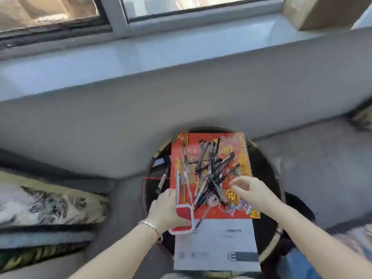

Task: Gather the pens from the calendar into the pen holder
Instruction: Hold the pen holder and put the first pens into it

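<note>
A red calendar (pixel 239 208) with a spiral edge on its right lies on a round dark table (pixel 265 170). Several dark and light pens (pixel 211 172) are piled crosswise on it. My left hand (pixel 165 212) grips a red pen holder with a white rim (pixel 184 220) at the calendar's near left corner. A few light pens (pixel 182 184) lie just beyond the holder's mouth; I cannot tell whether they are inside it. My right hand (pixel 251 192) hovers at the pile's right side, fingers apart and holding nothing. One pen (pixel 162 181) lies on the table left of the calendar.
A white printed sheet (pixel 215 246) sticks out from under the calendar toward me. Patterned cushions (pixel 46 204) lie on the grey seat at left. A wide window sill (pixel 141 57) runs behind the table, with a cardboard box (pixel 320 11) at top right.
</note>
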Tool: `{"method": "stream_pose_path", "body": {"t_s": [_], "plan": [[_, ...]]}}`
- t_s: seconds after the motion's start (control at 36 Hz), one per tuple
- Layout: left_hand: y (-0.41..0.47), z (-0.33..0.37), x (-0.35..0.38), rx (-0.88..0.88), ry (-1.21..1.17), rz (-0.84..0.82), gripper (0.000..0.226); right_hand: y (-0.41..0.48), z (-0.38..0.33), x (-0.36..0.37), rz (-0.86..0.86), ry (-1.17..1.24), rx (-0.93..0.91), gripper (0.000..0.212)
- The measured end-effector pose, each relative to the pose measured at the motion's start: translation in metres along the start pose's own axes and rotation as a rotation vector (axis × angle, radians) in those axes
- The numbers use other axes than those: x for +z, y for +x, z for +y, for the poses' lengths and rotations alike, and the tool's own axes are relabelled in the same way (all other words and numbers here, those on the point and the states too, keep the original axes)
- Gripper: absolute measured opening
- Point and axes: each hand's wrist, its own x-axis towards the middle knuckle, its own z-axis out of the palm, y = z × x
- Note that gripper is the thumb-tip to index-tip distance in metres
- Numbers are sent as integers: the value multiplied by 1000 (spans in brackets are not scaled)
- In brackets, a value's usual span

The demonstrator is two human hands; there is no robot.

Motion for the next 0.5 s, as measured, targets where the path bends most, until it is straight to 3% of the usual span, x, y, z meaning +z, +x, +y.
{"method": "stream_pose_path", "body": {"t_s": [0.11,0.19,0.31,0.39,0.5], "plan": [[14,-16,33,-26,148,-51,114,6,27,19,-30,25,66,20],[19,-27,57,-18,165,-76,108,12,46,30,-54,34,80,23],[20,-34,67,28,100,62,85,24,64,38,-79,40,103,18],[17,-24,67,40,-45,108,87,34,75,41,-100,14,115,19],[15,5,53,-33,-408,188,95,53,98,41,-47,-70,192,25]]}}
